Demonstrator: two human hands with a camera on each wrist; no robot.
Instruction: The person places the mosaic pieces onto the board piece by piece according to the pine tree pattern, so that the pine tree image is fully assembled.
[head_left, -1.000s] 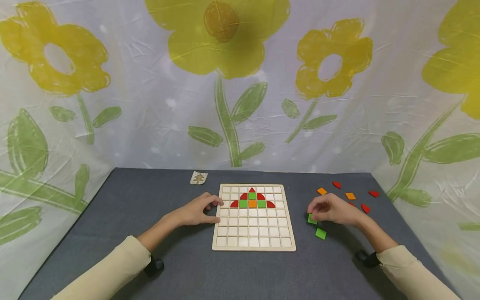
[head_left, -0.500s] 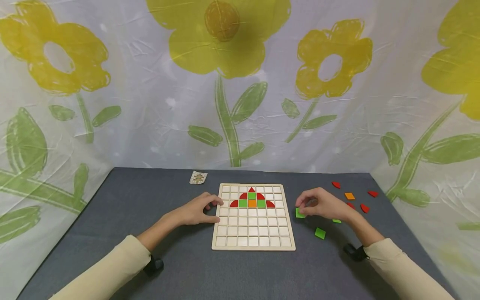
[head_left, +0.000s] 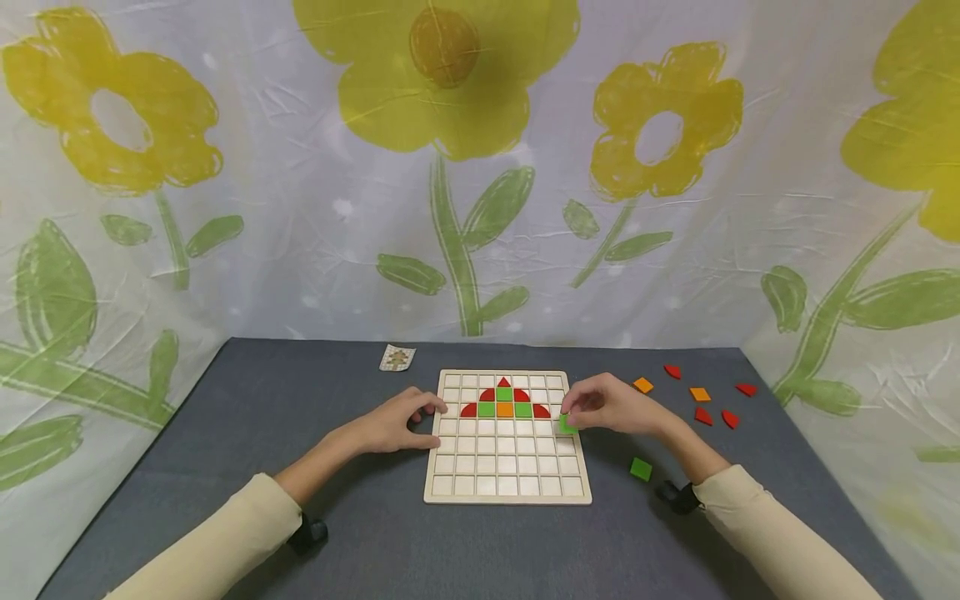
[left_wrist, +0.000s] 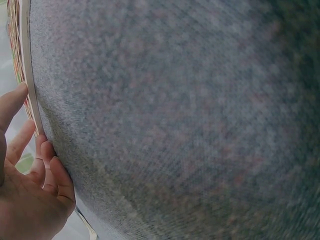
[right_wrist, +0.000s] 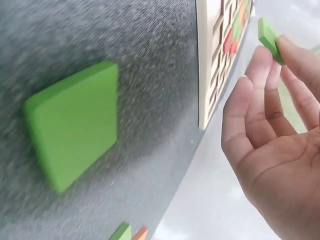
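Observation:
The light wooden grid board [head_left: 507, 463] lies mid-table, with red, green and orange tiles set in its upper rows in a stepped shape. At its left edge my left hand [head_left: 397, 423] rests thumb and fingertips against the rim; the left wrist view shows these fingers [left_wrist: 31, 126] touching the frame. My right hand [head_left: 615, 406] pinches a green square tile [head_left: 567, 425] between thumb and fingers, over the board's right edge. In the right wrist view the held tile [right_wrist: 270, 40] is tilted, off the table. Another green square tile [head_left: 641, 469] lies on the cloth below that hand.
To the right lie loose orange square tiles [head_left: 699, 394] and several red curved tiles [head_left: 731, 419]. A further green tile [right_wrist: 121, 232] shows low in the right wrist view. A small pattern card [head_left: 397, 358] lies behind the board. Flowered fabric [head_left: 480, 250] walls the table's back and sides.
My right hand has carried the green tile left from the loose tiles to the board's right edge. My left hand has stayed at the left rim.

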